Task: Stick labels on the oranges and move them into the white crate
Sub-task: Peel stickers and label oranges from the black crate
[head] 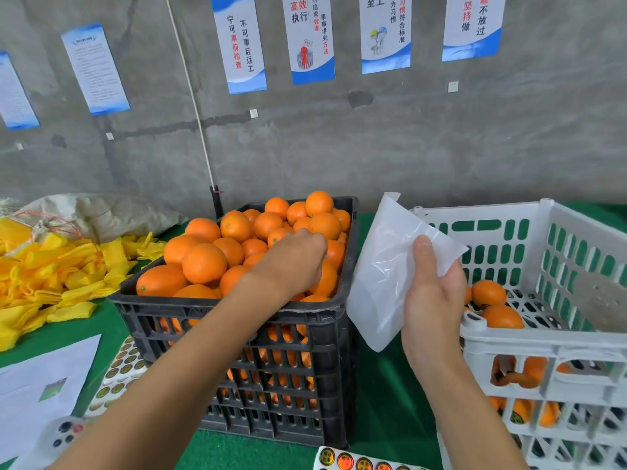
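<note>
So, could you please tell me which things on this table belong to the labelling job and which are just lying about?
Part of the job:
- oranges heaped in the black crate
- white crate
- label sheets
- white sheet in the right hand
- left hand, on the oranges

Lying about:
- yellow foam nets
- sack
- printed paper
- wall posters

Head-worn view, forward-down, close over crates [234,320].

Bare forearms, sleeveless, unadorned hands [291,262]
</note>
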`<state>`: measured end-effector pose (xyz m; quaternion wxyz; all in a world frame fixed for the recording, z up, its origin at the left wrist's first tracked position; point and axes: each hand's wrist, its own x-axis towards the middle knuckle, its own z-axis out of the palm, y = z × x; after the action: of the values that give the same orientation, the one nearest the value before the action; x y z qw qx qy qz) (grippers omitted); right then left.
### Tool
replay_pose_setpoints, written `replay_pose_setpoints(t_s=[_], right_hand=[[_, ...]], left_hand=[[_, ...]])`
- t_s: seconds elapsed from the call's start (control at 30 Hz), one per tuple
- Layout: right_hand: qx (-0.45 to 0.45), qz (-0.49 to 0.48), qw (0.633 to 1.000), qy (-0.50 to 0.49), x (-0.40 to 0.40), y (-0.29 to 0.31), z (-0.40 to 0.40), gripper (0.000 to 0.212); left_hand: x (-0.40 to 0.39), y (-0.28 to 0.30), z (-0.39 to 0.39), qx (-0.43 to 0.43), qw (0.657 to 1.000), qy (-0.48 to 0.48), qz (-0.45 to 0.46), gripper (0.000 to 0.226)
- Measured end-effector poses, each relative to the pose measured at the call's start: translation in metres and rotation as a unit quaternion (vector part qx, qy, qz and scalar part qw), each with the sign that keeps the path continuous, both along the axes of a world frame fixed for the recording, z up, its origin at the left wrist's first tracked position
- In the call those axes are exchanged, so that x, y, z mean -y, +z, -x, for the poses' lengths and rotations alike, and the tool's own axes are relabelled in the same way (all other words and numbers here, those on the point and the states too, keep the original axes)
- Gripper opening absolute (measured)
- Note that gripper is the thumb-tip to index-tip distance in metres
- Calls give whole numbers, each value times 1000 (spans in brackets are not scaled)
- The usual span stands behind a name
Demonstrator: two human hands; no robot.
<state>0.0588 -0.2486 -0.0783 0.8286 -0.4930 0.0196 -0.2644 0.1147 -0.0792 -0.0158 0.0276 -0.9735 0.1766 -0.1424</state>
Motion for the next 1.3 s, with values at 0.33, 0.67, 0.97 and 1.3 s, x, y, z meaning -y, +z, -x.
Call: replay_pose_setpoints(t_s=[0.33,0.67,0.97,1.3], right_hand=[[-8,7,1000,-6,-2,3,1,22],[6,-14,999,-34,-4,2,9,29],[-23,-40,999,-23,-4,9,16,41],[-61,-85,994,16,-8,12,23,23]], left_hand=[[-9,-3,2,-136,991,13,6,47],[-2,13,5,75,975,-69,200,62],[150,70,22,-90,906,-309,274,59],[178,58,-3,-215,937,-231,148,30]])
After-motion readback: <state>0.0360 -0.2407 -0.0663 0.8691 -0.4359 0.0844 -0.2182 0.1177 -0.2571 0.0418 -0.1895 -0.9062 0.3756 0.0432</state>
